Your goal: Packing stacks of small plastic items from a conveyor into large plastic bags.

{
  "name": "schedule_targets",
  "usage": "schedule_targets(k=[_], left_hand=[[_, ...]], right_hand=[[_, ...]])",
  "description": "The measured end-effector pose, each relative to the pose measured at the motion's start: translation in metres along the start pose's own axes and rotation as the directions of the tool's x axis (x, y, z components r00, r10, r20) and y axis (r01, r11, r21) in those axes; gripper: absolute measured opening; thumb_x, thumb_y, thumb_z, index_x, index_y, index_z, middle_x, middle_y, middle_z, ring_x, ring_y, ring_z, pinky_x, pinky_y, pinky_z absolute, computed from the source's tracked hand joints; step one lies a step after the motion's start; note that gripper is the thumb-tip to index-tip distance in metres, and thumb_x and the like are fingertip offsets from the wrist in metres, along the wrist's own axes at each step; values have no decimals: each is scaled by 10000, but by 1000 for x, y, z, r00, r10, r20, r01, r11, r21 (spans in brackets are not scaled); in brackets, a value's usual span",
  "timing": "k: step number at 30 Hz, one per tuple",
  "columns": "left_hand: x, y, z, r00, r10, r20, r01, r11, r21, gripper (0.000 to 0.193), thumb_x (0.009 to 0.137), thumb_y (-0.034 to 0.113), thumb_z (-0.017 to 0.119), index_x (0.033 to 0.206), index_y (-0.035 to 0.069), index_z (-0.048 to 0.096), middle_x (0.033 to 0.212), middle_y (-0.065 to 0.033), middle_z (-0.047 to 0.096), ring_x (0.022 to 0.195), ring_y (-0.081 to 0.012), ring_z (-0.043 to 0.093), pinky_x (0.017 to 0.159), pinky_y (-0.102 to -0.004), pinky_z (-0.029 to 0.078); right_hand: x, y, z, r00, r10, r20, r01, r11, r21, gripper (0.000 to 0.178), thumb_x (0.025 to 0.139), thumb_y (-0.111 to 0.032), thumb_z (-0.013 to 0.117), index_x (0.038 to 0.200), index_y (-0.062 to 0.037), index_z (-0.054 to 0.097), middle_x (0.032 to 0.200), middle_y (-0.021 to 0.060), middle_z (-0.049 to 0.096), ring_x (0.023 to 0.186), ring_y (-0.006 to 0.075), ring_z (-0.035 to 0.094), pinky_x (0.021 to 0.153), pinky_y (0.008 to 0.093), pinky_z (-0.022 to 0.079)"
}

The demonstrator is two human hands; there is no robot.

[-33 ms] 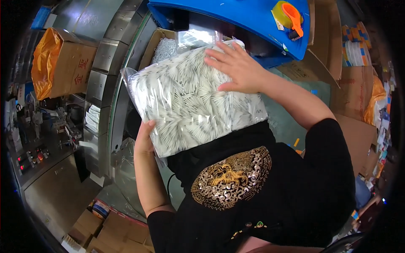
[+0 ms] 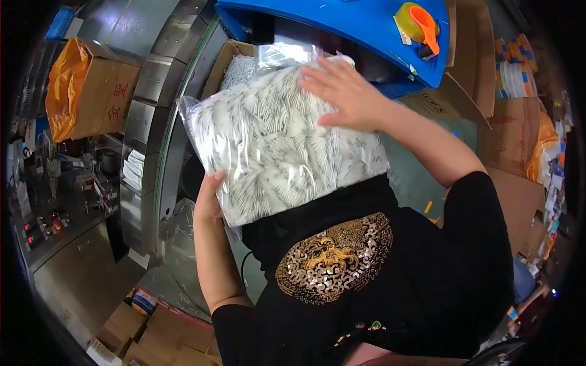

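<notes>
A large clear plastic bag (image 2: 274, 146) lies in front of my body, bulging with a white filling in a fan-like pattern of fine lines and dark flecks. Whether these are loose sticks or a printed pattern, I cannot make out. My left hand (image 2: 210, 194) grips the bag's lower left edge, thumb on top and the other fingers hidden beneath. Resting on or just over the bag's far right part is my right hand (image 2: 348, 97), its fingers stretched out and slightly smeared by motion.
Beyond the bag stand a carton of thin white pieces (image 2: 239, 70) and a blue bin (image 2: 342, 15) with a tape dispenser (image 2: 418, 27) on top. Metal conveyor plates (image 2: 146, 122) run along the left, beside an orange-lined carton (image 2: 101, 91). More cartons (image 2: 513, 134) stand right.
My right hand has shifted very slightly over the bag. The left hand's grip stays the same.
</notes>
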State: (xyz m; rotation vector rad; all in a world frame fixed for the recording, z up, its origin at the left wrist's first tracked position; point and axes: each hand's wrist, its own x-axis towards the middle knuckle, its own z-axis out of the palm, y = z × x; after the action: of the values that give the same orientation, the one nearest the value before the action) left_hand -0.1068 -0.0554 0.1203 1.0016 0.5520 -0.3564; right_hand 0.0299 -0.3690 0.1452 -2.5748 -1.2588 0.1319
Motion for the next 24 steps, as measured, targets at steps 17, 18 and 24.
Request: schedule_targets(k=[17,18,24], left_hand=[[4,-16,-7,991,-13,136,62,932,-358,722,851,505,415,1327,-26,298,1311,-171,413,1186,-292,433,978,-413,359],[3,-16,-2,999,-16,36,26,959,-283,804,856,617,280,1332,-31,288,1328,-161,398,1200,-299,417,994,-417,337],[14,-11,-5,998,-48,40,58,952,-300,826,851,646,251,1339,-20,279,1337,-158,386,1203,-299,411,997,-404,337]], right_hand=[[-25,0,-19,945,209,-251,-175,973,153,644,815,-336,536,1365,-106,292,1425,115,254,1335,325,163,1074,469,93],[-30,-1,-17,946,210,-247,-176,973,151,644,815,-336,536,1365,-106,292,1425,115,254,1335,325,163,1074,469,93],[-62,25,24,730,667,-150,-408,601,687,570,909,-404,401,1341,-41,321,1370,113,356,1277,238,315,1044,366,232]])
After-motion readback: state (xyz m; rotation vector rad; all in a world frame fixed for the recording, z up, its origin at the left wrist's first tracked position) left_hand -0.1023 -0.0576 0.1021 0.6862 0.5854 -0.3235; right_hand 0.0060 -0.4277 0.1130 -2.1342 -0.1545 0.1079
